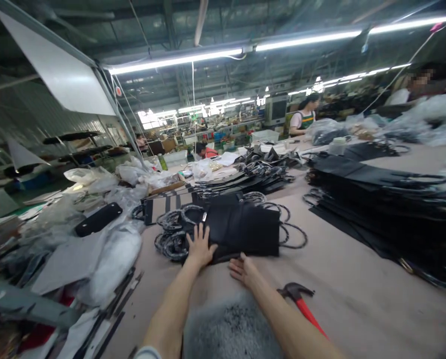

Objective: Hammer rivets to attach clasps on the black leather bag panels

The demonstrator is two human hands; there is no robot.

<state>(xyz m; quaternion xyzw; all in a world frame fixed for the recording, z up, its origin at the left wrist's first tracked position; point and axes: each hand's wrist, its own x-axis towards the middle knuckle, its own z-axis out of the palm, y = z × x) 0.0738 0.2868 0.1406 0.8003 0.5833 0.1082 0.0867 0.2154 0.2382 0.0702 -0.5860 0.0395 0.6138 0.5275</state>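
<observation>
In front of me lies a stack of black bag panels (245, 227) with looped cord handles sticking out at both sides. My left hand (199, 247) rests with spread fingers on the left end of the stack, beside a bunch of grey-black rope handles (172, 244). At the near edge of the same stack is my right hand (242, 269), palm turned inward and fingers stretched out, holding nothing that I can see. A claw hammer with a red handle (308, 313) lies right of my right forearm. Below my hands sits a worn grey slab (232, 326).
A tall pile of black bag pieces (376, 204) fills the table's right side. More dark pieces (253, 172) are heaped behind the stack. Clear plastic bags (114, 254) and scraps cover the left. Across the table a co-worker (303, 117) is seated; another person is at the far right.
</observation>
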